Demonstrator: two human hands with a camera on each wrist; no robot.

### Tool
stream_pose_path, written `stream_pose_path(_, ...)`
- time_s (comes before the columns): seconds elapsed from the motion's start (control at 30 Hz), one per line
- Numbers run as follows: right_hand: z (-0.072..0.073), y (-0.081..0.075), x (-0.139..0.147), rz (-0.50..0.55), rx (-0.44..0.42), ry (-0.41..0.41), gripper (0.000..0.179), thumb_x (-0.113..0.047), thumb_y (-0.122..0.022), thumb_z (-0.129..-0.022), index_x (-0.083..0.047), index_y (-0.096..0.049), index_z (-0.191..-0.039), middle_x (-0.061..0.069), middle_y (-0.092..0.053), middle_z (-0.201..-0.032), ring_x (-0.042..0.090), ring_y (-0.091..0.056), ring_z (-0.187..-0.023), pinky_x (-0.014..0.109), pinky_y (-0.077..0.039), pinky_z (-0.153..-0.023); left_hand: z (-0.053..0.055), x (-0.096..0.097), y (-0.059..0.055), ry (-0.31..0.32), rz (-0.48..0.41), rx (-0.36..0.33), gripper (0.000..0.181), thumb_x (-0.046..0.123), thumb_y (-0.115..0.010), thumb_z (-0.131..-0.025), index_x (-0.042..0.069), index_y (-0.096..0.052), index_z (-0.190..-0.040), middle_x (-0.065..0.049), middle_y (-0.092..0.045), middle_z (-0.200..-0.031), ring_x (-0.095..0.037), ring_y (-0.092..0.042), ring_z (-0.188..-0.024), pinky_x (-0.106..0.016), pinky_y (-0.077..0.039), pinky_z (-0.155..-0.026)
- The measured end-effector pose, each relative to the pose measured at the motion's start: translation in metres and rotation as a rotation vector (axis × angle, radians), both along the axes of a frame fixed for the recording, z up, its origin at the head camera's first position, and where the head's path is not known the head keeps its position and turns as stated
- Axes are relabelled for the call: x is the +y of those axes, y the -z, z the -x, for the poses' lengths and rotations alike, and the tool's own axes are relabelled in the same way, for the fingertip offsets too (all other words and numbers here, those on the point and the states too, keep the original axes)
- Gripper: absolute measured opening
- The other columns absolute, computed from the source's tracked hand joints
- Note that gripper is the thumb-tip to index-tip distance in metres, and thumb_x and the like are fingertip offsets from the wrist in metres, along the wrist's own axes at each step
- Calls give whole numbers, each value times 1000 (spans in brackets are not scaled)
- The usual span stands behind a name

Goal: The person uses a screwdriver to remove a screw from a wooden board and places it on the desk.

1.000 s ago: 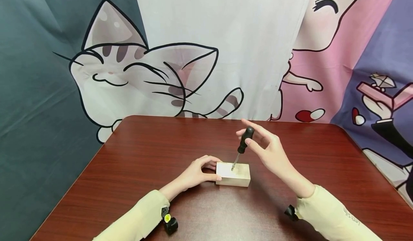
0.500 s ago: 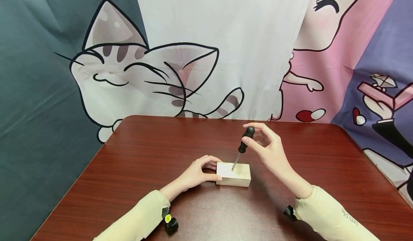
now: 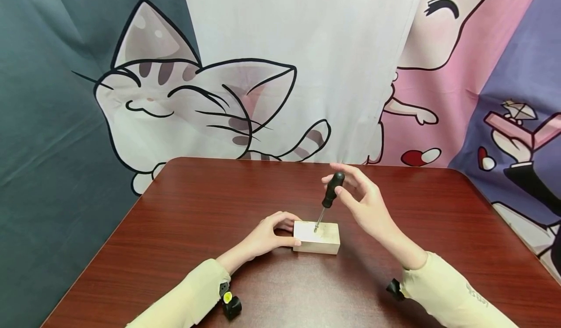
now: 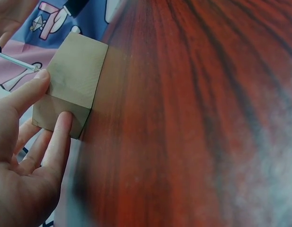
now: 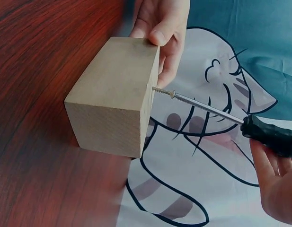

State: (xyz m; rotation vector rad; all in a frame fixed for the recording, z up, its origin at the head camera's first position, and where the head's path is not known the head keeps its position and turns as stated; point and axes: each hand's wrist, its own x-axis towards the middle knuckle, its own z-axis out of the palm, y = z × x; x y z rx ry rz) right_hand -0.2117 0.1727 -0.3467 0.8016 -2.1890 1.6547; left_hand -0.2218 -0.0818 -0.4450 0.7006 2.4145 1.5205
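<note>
Cloth printed with cartoon figures is hanging beyond everything else as a backdrop. In front of it, the reddish-brown bench is bearing the work and giving it a flat, firm base. Over the bench my left hand and my right hand are reaching in from opposite sides, I judge so that one can be steadying while the other is turning. Between them the pale wooden block is lying flat; my left hand is gripping its left end, thumb on the near side and fingers round the far side, probably to stop it twisting, and is leaving the top face free. Above that face the screwdriver is standing, its black handle resting loosely between my right thumb and fingers, a light hold that seems to suit rolling it. Smallest, the screw is sticking partly out of the block, threads showing; the shaft is meeting its head roughly in line, I think to keep the tip from slipping.
</note>
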Motion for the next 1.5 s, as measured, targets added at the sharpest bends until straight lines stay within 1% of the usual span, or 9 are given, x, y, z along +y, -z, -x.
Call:
stream_pose_path(0.1, 1, 2, -2, 34, 1, -15, 36, 1, -56, -97, -5, -53, -132, 8, -72, -113, 8, -70, -101, 21, -56, -86, 0, 1, 0, 2, 0, -2, 48, 25, -85, -77, 27, -65, -121, 4, -66, -115, -12, -65, -108, -28, -52, -95)
stream_pose_path(0.17, 0, 3, -4, 55, -8, -8, 33, 0, -58, -96, -2, -53, -129, 3, -71, -115, 8, -69, -103, 21, -55, -90, 0, 1, 0, 3, -2, -1, 48, 25, -85, -78, 26, -65, -122, 4, -66, -115, -12, -65, -108, -28, -52, -95)
stream_pose_path(0.27, -1, 4, -6, 63, -12, 35, 35, -1, -65, -93, -4, -56, -126, -4, -69, -110, 8, -69, -93, 19, -55, -82, 0, 1, 0, 3, -2, 0, 48, 24, -85, -77, 26, -65, -121, 4, -66, -115, -12, -65, -108, -28, -52, -95)
stream_pose_path(0.43, -1, 4, -8, 63, -14, 102, 38, -2, -71, -88, -11, -61, -124, -3, -68, -92, 11, -65, -72, 22, -53, -66, 0, 2, 0, 6, -9, -2, 48, 24, -85, -77, 26, -65, -121, 4, -66, -114, -11, -66, -107, -29, -52, -96)
stream_pose_path(0.67, -2, 2, -6, 26, -33, 104, 37, -8, -71, -90, -17, -64, -126, 0, -71, -92, 13, -68, -81, 20, -55, -72, -2, 0, 0, 0, -11, -5, 47, 25, -85, -78, 26, -65, -120, 3, -66, -114, -12, -65, -107, -29, -52, -96)
stream_pose_path(0.87, -3, 2, -4, -13, -9, 91, 45, -9, -67, -94, -24, -59, -136, -10, -72, -107, 8, -71, -95, 16, -54, -85, -2, -1, -2, 8, -4, -7, 47, 24, -85, -78, 25, -65, -121, 2, -65, -115, -12, -65, -107, -29, -52, -96)
stream_pose_path(1.13, 0, 6, -9, 108, 14, 26, 39, 4, -56, -95, -5, -53, -133, 8, -70, -116, 10, -70, -105, 19, -54, -93, 0, -1, -3, 24, -15, 5, 47, 24, -84, -80, 19, -65, -122, -5, -65, -116, -19, -65, -109, -35, -54, -96)
stream_pose_path(1.37, 0, 7, -11, 115, -29, 140, 43, -2, -73, -87, -10, -60, -127, -4, -67, -100, 9, -66, -85, 21, -55, -68, 1, 0, -2, 27, -18, 9, 46, 23, -83, -80, 19, -65, -122, -5, -66, -117, -19, -65, -109, -36, -54, -96)
stream_pose_path(1.5, -1, 5, -11, 106, -43, 162, 41, -2, -74, -86, -12, -62, -124, -4, -69, -92, 9, -66, -81, 22, -55, -64, 1, 0, -2, 22, -9, -2, 47, 24, -84, -79, 23, -64, -122, 0, -65, -116, -15, -65, -108, -30, -54, -95)
